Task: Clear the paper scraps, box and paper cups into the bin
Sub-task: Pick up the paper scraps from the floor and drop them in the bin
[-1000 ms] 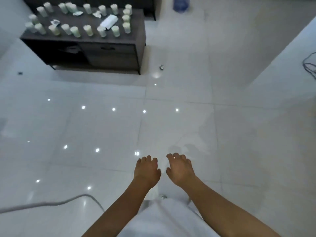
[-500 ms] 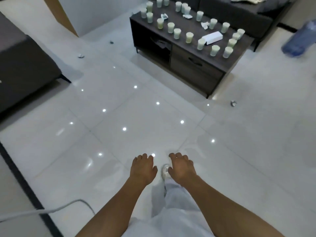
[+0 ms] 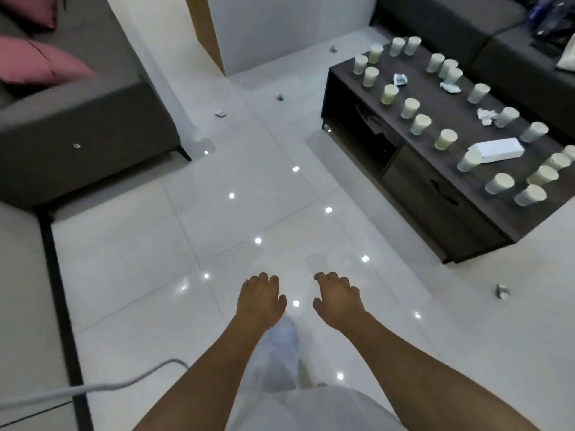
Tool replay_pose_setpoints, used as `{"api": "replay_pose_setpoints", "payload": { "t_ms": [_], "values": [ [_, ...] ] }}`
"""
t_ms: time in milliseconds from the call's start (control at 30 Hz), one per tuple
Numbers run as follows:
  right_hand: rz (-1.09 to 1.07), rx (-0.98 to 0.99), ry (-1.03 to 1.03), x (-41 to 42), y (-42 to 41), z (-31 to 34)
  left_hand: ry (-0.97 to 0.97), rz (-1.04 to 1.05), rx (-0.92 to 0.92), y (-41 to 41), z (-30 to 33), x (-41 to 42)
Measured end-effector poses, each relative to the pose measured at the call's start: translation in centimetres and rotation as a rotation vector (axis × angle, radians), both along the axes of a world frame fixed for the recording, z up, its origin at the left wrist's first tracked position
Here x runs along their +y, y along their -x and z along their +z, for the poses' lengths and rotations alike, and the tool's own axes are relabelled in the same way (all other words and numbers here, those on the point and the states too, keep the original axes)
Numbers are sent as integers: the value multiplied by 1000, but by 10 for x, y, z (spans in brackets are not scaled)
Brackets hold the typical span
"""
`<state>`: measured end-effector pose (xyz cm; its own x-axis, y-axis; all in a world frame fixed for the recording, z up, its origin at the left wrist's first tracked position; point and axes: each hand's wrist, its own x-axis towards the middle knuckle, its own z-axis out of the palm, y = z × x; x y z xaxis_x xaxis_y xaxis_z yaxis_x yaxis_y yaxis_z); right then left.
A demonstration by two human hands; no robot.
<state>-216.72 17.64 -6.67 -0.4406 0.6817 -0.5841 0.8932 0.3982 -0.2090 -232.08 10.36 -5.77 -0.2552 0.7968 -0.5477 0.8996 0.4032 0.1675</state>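
The white tiled floor (image 3: 149,231) is the biggest thing I see, shiny with little dots of light. A grey sofa (image 3: 77,119) sits at my far left with pink cushions (image 3: 40,62) on it. On my right is the dark worktop (image 3: 460,188), a low one with a drawer in front. Lots of paper cups (image 3: 420,124) stand all over its top, well away from me. A white box (image 3: 497,149) lies flat among the cups near the right end. Crumpled paper scraps (image 3: 487,116) lie on the worktop between the cups, and more little scraps lie on the floor, one near the worktop's corner at my right. My left hand (image 3: 259,298) and my right hand (image 3: 337,301) are out in front of me, side by side over the floor. The grip of each hand is loose, fingers hanging a little bent, and neither holds a thing. A grey cable (image 3: 93,387) curls on the floor by my left arm.
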Motion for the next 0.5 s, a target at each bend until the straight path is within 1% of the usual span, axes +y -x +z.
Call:
{"api": "replay_pose_setpoints", "payload": {
  "t_ms": [100,133,200,267,367,500],
  "values": [
    [23,10,-4,59,65,-2,-17,39,-9,61,-4,56],
    [23,6,0,67,75,2,-17,48,-14,69,-1,63],
    [33,19,4,109,128,2,-5,61,-28,118,-1,101],
    [43,56,-6,129,155,11,-22,67,-1,140,3,118],
    [63,102,0,187,220,14,-39,123,-21,203,6,173],
    [71,68,35,259,277,12,-28,144,-32,265,5,239]
  ]
}}
